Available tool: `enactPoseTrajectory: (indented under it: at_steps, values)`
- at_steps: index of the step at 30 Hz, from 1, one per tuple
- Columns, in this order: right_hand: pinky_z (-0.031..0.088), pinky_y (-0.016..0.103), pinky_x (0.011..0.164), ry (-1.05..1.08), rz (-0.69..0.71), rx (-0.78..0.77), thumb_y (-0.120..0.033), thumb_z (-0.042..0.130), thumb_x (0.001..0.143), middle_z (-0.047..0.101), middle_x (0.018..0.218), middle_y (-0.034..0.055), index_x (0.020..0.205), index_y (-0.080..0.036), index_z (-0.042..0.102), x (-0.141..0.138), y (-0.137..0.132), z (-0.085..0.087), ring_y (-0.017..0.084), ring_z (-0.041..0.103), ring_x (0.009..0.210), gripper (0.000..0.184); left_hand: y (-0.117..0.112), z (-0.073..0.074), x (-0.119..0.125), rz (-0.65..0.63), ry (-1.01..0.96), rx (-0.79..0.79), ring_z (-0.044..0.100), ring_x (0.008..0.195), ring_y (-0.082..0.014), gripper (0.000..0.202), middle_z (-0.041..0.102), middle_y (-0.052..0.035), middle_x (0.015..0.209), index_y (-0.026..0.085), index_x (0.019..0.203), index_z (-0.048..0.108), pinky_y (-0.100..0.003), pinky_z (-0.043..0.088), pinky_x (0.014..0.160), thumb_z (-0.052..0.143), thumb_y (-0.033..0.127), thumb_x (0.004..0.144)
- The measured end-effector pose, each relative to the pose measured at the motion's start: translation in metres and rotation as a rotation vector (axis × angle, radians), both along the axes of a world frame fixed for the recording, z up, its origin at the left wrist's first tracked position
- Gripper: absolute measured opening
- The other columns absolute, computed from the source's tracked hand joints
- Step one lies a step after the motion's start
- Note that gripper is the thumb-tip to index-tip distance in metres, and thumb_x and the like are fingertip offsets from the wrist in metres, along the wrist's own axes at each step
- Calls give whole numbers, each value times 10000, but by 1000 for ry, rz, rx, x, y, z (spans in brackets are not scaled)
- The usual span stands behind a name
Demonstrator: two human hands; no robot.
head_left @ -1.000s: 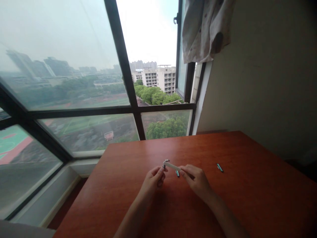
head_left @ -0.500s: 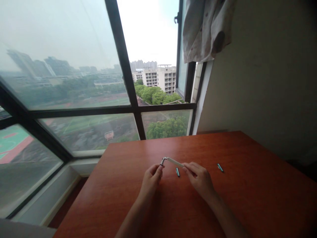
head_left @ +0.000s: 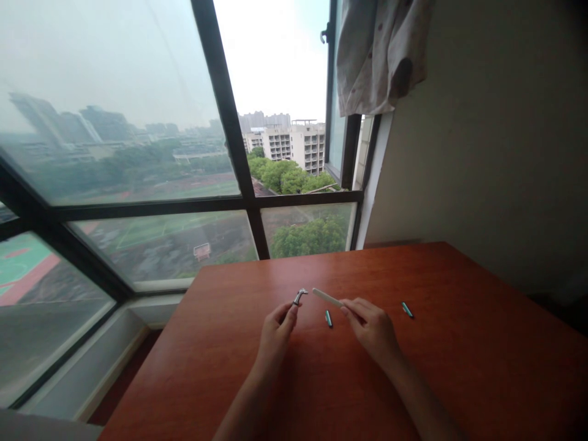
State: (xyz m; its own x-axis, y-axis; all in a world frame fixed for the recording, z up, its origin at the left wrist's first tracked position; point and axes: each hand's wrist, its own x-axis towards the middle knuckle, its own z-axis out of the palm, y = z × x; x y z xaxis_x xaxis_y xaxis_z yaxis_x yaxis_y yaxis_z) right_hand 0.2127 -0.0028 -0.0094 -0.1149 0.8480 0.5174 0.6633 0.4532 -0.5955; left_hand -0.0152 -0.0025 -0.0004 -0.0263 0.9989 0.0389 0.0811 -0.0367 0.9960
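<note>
We can't see the lower end of the metal piece [head_left: 299, 297], hidden in the left hand [head_left: 277, 329]; right hand [head_left: 371, 324] covers one end of the pale stick [head_left: 327, 298]. Two green pieces [head_left: 329, 318]: too small to identify. Bottom edge crops both forearms [head_left: 248, 392].

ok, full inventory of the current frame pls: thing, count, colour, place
silver-tipped tool: 1, silver and dark, in the left hand
stick: 1, pale, in the right hand
small pieces: 2, green and dark, on the table, one between the hands, one farther right
table: 1, reddish brown, under the hands
window frame: 1, dark, beyond the table
hanging cloth: 1, pale, upper right
wall: 1, greyish, right
buildings: several, pale or hazy grey, outside
trees: several, green, outside
sports court: 1, green and red, outside left
hands: 2, bare, centre
forearms: 2, bare, lower centre
</note>
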Motion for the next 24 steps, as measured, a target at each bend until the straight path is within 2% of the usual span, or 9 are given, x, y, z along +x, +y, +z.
enactPoseTrajectory:
  at_steps: [12,24]
  values:
    - [469,246,690,-25,96,-32,-313,479,932,671,797,42,975,-220,689,-9,-5,3,169,626,712,234,-7,8,7,-6,213,129,470,633,-161,393,590,-30,685,92,1016,724,-241,361,577,577,401,822]
    - [477,249,702,-57,30,11,-310,484,924,685,819,53,989,-226,694,-3,-3,3,173,634,724,236,-5,9,4,50,103,56,423,591,-146,410,524,-2,615,93,940,743,-233,320,541,629,444,761]
